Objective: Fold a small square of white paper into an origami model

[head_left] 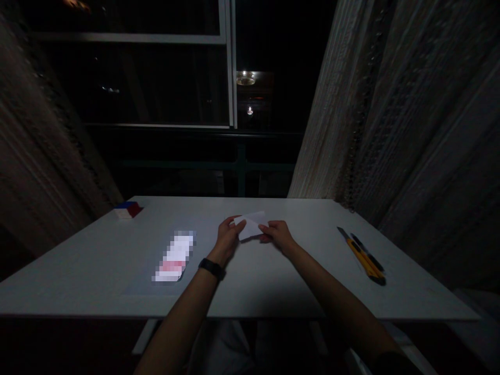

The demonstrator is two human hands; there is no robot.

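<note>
A small folded piece of white paper [252, 225] is held just above the white table [97, 260] near its middle. My left hand [228, 237], with a dark band on its wrist, pinches the paper's left edge. My right hand [278, 235] grips the paper's right side with closed fingers. The two hands are close together, with the paper between them.
A lit, blurred rectangle [174, 256] lies on the table left of my left arm. A red and blue cube [127, 209] sits at the far left corner. A yellow utility knife [361, 255] and a dark pen [367, 252] lie at the right. Curtains hang on both sides of a dark window.
</note>
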